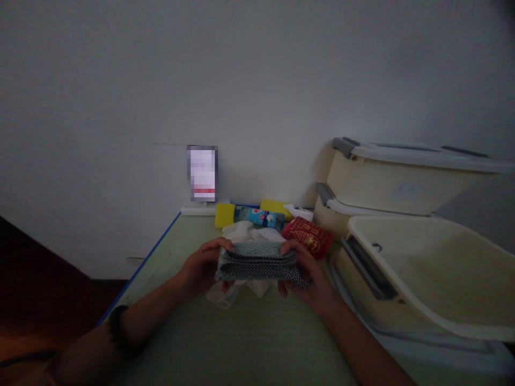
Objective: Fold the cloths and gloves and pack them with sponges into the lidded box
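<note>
A folded cloth (257, 260), pale grey-green outside with dark checkered layers showing at its near side, is held up over the table. My left hand (205, 268) grips its left end, thumb on top and fingers underneath. At the right end my right hand (308, 273) holds it the same way, and a loose corner hangs by that palm. Behind and below the cloth lie white crumpled plastic bags (241, 231), partly hidden by it. A red packet with gold print (309, 237) rests just beyond my right hand.
A blue-labelled bottle (261, 217) lies between yellow sponges (225, 215) at the table's back. A phone (203, 174) stands by the wall. Lidded storage boxes (394, 177) are stacked at right, behind an open cream bin (402, 300). The table's blue edge (140, 261) runs along the left.
</note>
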Available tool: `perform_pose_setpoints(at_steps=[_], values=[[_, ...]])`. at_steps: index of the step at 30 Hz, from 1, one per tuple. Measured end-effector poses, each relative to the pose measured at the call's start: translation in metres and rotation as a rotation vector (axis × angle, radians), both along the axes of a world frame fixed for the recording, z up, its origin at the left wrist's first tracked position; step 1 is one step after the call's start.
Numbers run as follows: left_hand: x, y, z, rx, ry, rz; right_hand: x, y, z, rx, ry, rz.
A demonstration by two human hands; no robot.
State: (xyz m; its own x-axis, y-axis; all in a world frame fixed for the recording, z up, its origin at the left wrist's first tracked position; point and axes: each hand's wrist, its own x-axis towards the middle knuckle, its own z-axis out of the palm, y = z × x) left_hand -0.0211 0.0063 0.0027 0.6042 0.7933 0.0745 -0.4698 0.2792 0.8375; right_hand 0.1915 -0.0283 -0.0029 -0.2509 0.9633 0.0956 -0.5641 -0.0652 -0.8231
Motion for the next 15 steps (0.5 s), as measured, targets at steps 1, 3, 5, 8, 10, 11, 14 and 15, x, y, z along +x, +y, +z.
perform_pose_setpoints(at_steps=[1,3,5,8,10,11,14,15], values=[[0.0,0.0,0.002,-0.01,-0.003,-0.019,0.0,0.0,0.001,-0.004,0.013,-0.001],[0.001,-0.001,0.006,-0.024,-0.01,-0.052,-0.001,0.0,0.002,-0.01,0.042,0.002],[0.004,-0.001,0.008,-0.006,-0.009,-0.039,-0.002,0.001,0.003,-0.005,0.055,-0.007],[0.01,-0.002,0.005,0.067,0.043,0.081,-0.005,0.002,0.002,0.021,-0.051,-0.083],[0.012,-0.001,0.001,0.113,0.103,0.135,-0.008,0.001,0.001,0.019,-0.171,-0.156],[0.012,-0.001,-0.001,0.135,0.125,0.147,-0.009,0.001,0.0,0.014,-0.214,-0.191],[0.011,0.001,-0.006,0.203,0.154,0.16,-0.01,0.001,-0.002,-0.009,-0.252,-0.241],[0.01,0.001,-0.007,0.223,0.163,0.167,-0.01,0.002,-0.002,-0.012,-0.271,-0.236]])
